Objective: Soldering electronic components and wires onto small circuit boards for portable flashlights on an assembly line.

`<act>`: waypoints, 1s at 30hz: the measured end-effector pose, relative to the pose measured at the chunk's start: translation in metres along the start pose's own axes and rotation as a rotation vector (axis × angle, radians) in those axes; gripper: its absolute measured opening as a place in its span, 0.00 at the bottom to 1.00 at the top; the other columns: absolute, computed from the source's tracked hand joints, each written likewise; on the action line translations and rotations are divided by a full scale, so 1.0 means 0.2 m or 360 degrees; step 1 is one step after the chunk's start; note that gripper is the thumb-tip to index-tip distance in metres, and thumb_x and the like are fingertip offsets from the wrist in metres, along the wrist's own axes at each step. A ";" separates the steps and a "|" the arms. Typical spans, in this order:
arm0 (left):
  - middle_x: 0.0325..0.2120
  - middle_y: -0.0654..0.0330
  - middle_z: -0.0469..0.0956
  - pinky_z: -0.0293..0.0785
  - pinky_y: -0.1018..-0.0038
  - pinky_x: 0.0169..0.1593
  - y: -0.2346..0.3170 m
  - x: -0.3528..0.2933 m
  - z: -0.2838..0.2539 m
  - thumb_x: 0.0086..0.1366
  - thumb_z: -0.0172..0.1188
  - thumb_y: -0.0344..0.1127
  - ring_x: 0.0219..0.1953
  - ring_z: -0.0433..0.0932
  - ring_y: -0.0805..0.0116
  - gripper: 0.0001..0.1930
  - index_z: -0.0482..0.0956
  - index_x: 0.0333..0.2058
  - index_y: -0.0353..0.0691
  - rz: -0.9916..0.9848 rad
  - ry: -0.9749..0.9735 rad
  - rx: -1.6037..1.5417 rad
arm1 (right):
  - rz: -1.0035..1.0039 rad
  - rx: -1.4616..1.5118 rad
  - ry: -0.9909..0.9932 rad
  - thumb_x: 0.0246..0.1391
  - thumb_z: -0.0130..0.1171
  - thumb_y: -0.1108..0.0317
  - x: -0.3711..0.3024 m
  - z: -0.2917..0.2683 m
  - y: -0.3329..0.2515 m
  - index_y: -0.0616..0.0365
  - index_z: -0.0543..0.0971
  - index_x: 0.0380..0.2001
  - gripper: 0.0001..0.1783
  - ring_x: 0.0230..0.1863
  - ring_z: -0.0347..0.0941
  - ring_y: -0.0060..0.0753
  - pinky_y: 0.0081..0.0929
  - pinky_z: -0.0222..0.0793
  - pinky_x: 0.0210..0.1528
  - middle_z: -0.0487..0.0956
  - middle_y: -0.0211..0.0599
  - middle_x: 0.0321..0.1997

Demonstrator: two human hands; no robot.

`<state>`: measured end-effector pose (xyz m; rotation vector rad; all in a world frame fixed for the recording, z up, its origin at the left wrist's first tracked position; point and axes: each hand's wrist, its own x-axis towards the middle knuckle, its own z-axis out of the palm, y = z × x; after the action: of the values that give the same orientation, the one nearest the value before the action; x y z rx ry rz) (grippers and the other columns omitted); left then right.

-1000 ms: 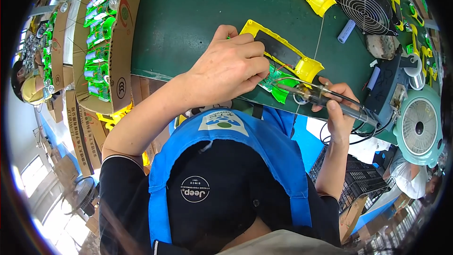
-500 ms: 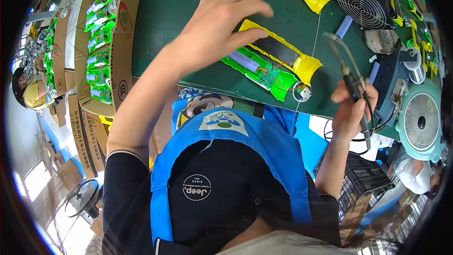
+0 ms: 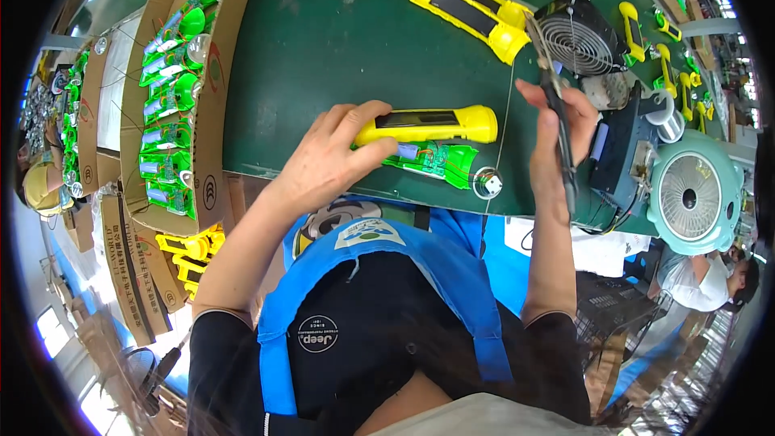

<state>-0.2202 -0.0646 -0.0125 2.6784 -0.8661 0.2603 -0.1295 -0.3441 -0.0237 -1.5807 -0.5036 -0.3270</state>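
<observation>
My left hand (image 3: pixel 327 157) is closed on the left end of a yellow flashlight shell (image 3: pixel 436 123) with a dark panel. Just in front of that shell lies a green half shell (image 3: pixel 456 176), holding a blue battery cell (image 3: pixel 408 151), a circuit board and thin red wires. At its right end sits a round lamp head (image 3: pixel 487 183). My right hand (image 3: pixel 571 125) grips a soldering iron (image 3: pixel 557 101) by its dark handle, raised at the right of the table. The iron's tip points away from me, near another pair of yellow shells (image 3: pixel 472 10).
On the left stands a cardboard box (image 3: pixel 211 113) packed with wired green shells. A black fan with a wire grille (image 3: pixel 577 40), a solder spool (image 3: pixel 667 119), a dark blue soldering station (image 3: pixel 626 157) and a pale green fan (image 3: pixel 693 194) crowd the right side.
My left hand has come down and taken hold of the yellow shell, which now appears turned over and nearer the green half. My right hand has moved up and left with the soldering iron.
</observation>
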 end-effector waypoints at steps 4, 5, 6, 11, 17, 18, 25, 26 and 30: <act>0.49 0.48 0.68 0.70 0.59 0.47 -0.01 -0.04 0.00 0.44 0.69 0.26 0.44 0.71 0.47 0.23 0.67 0.37 0.43 -0.0316 0.0221 -0.0331 | 0.0039 -0.0141 -0.0008 0.61 0.53 0.68 0.09 0.05 -0.02 0.59 0.64 0.49 0.16 0.42 0.75 0.31 0.23 0.66 0.44 0.77 0.41 0.39; 0.49 0.49 0.68 0.70 0.59 0.47 -0.02 -0.05 0.00 0.43 0.69 0.26 0.43 0.72 0.47 0.23 0.67 0.38 0.42 -0.0338 0.0259 -0.0294 | 0.0023 -0.0245 0.0006 0.61 0.53 0.63 0.07 0.03 -0.04 0.60 0.63 0.49 0.18 0.40 0.74 0.31 0.27 0.67 0.47 0.77 0.41 0.38; 0.48 0.48 0.69 0.71 0.59 0.46 -0.02 -0.07 0.01 0.43 0.70 0.25 0.42 0.72 0.47 0.24 0.67 0.38 0.41 -0.0409 0.0367 -0.0213 | 0.0011 -0.0353 0.0024 0.61 0.53 0.59 0.03 -0.01 -0.07 0.61 0.63 0.49 0.21 0.38 0.74 0.32 0.31 0.68 0.49 0.76 0.41 0.37; 0.48 0.46 0.63 0.72 0.59 0.46 0.08 -0.03 0.06 0.44 0.71 0.31 0.46 0.69 0.45 0.25 0.71 0.42 0.45 -0.0812 0.0420 -0.0380 | -0.0064 0.0126 0.0923 0.60 0.55 0.61 -0.16 -0.16 -0.16 0.57 0.67 0.37 0.12 0.27 0.60 0.22 0.23 0.59 0.30 0.64 0.29 0.26; 0.36 0.54 0.65 0.72 0.66 0.35 0.19 0.04 -0.01 0.51 0.68 0.43 0.32 0.70 0.59 0.26 0.74 0.50 0.51 -0.0703 0.0243 -0.0584 | 0.0235 0.0767 0.1319 0.62 0.51 0.54 -0.09 -0.26 -0.03 0.54 0.67 0.52 0.21 0.54 0.66 0.36 0.35 0.61 0.56 0.71 0.40 0.49; 0.33 0.56 0.66 0.72 0.66 0.34 0.18 0.05 -0.03 0.52 0.67 0.41 0.31 0.70 0.59 0.24 0.74 0.49 0.51 -0.0666 0.0293 -0.0471 | 0.0244 0.0863 0.1316 0.62 0.49 0.53 -0.05 -0.25 -0.03 0.55 0.67 0.53 0.22 0.55 0.66 0.37 0.36 0.60 0.57 0.71 0.40 0.50; 0.40 0.61 0.72 0.63 0.67 0.47 -0.03 0.39 -0.06 0.47 0.65 0.27 0.43 0.67 0.60 0.17 0.78 0.39 0.41 -0.0160 0.0110 -0.0048 | 0.0484 0.0869 0.1437 0.63 0.46 0.54 0.08 -0.42 0.27 0.57 0.67 0.39 0.17 0.33 0.66 0.30 0.30 0.61 0.39 0.72 0.34 0.34; 0.40 0.61 0.72 0.63 0.67 0.47 -0.06 0.41 -0.04 0.47 0.65 0.27 0.43 0.67 0.60 0.17 0.78 0.39 0.41 -0.0164 0.0111 -0.0040 | 0.0542 0.0973 0.1416 0.63 0.47 0.52 0.09 -0.42 0.28 0.58 0.66 0.37 0.17 0.31 0.65 0.30 0.30 0.61 0.39 0.72 0.34 0.32; 0.38 0.62 0.73 0.64 0.67 0.47 -0.11 0.47 0.01 0.49 0.62 0.26 0.44 0.68 0.62 0.15 0.77 0.38 0.41 -0.0035 -0.0151 -0.0301 | 0.0646 0.1164 0.1119 0.60 0.52 0.50 0.06 -0.46 0.27 0.58 0.67 0.36 0.20 0.26 0.61 0.27 0.27 0.59 0.33 0.70 0.32 0.28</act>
<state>-0.1323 -0.0983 0.0056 2.5388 -0.8433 0.0440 -0.0828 -0.4356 -0.0565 -0.7449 0.2391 -0.3132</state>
